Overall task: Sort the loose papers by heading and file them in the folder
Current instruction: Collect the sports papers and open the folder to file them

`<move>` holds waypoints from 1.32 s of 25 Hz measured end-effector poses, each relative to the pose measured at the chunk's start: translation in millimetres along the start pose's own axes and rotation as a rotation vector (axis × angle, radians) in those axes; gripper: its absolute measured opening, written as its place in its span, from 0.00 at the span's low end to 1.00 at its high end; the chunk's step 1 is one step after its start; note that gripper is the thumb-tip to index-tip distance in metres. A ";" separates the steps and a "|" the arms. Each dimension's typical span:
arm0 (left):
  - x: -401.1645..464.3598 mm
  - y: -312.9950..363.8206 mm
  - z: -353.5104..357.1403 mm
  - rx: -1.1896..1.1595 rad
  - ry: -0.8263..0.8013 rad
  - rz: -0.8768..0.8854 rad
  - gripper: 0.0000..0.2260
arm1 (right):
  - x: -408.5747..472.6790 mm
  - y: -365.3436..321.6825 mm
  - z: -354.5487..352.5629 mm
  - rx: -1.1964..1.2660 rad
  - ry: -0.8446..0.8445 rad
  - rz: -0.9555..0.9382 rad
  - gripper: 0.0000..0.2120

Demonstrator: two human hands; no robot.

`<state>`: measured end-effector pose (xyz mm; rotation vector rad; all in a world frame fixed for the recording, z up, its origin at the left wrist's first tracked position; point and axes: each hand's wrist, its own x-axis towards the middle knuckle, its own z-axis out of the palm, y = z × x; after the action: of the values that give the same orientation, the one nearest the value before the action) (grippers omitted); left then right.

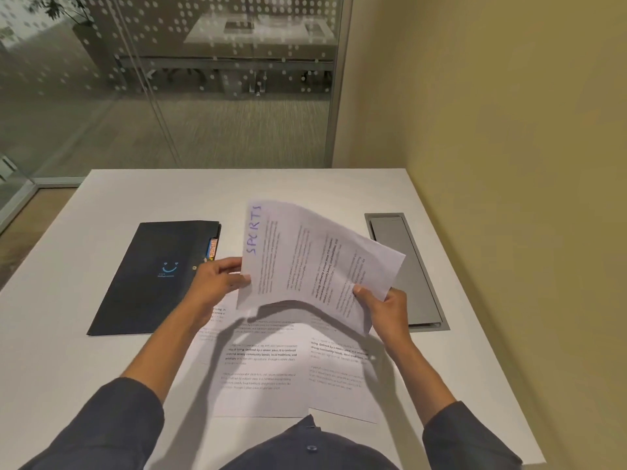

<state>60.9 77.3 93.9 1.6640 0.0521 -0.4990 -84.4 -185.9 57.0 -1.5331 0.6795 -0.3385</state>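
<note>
Folder: the dark folder (152,276) lies flat and closed on the table (68,334), just left of the left hand, with coloured tab edges showing at its right side; probably parked there until the sheets are grouped.
Left hand: the left hand (217,279) pinches the near left edge of the lifted sheets, thumb on top.
Held papers: the "SPORTS" sheets (315,262) hang between both hands, raised off the table and turned sideways, likely so the heading can be read.
Loose papers: several printed sheets (271,371) overlap on the table below and nearer than both hands, unsorted.
Right hand: the right hand (383,307) grips the sheets' near right corner.
Cable hatch: a grey recessed hatch (407,269) sits just right of the right hand; nothing blocks the way to the folder.
</note>
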 end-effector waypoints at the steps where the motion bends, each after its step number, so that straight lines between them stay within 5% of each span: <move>1: 0.0 -4.7 4.2 0.041 -0.009 -0.006 0.14 | 0.2 2.1 1.5 0.003 0.003 0.003 0.07; 6: -4.9 -38.1 32.4 0.122 0.049 -0.080 0.06 | -2.8 24.8 12.2 0.002 0.047 0.051 0.04; 16: -20.2 -75.0 49.2 0.076 0.170 -0.040 0.17 | -0.8 44.3 5.3 -0.023 -0.054 0.135 0.15; 26: -24.1 -81.3 41.9 0.061 0.182 -0.047 0.15 | -3.9 50.5 -5.3 -0.081 -0.043 0.110 0.11; 33: -16.2 -49.0 27.1 0.220 0.090 0.202 0.11 | 6.6 -5.2 -29.5 -0.217 -0.015 -0.194 0.09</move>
<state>22.8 63.5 51.9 1.8834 -0.1078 -0.2844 -95.7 -213.6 63.6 -1.8130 0.5707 -0.4084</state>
